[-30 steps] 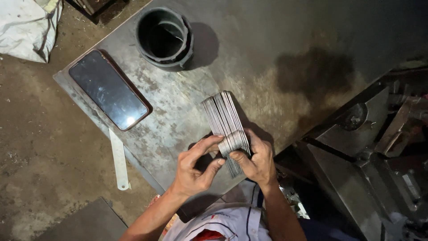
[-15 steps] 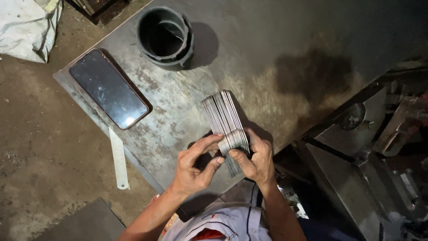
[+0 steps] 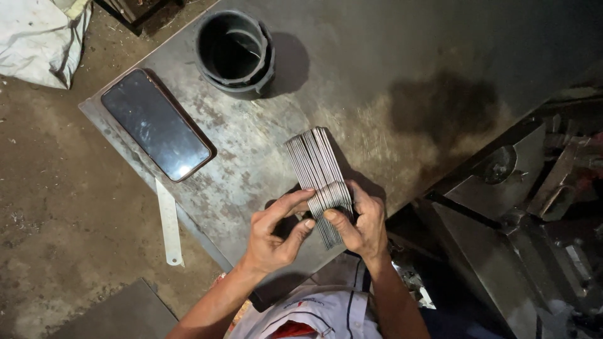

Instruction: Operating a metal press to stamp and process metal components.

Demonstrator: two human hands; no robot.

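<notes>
A stack of thin grey metal strips [image 3: 313, 158] lies on edge on a worn steel table [image 3: 389, 75]. My left hand [image 3: 276, 232] and my right hand [image 3: 359, 223] both pinch a small bundle of short metal pieces [image 3: 329, 197] held across the near end of the strips. My left fingers press the bundle from the left. From the right, my thumb and fingers clamp it. The near ends of the strips are hidden under my hands.
A black round container [image 3: 235, 53] stands at the table's far side. A dark phone [image 3: 157, 124] lies at the left corner. A steel ruler [image 3: 168, 223] pokes out below the table edge. Machine parts [image 3: 534, 194] crowd the right. A white sack [image 3: 38, 37] lies on the floor.
</notes>
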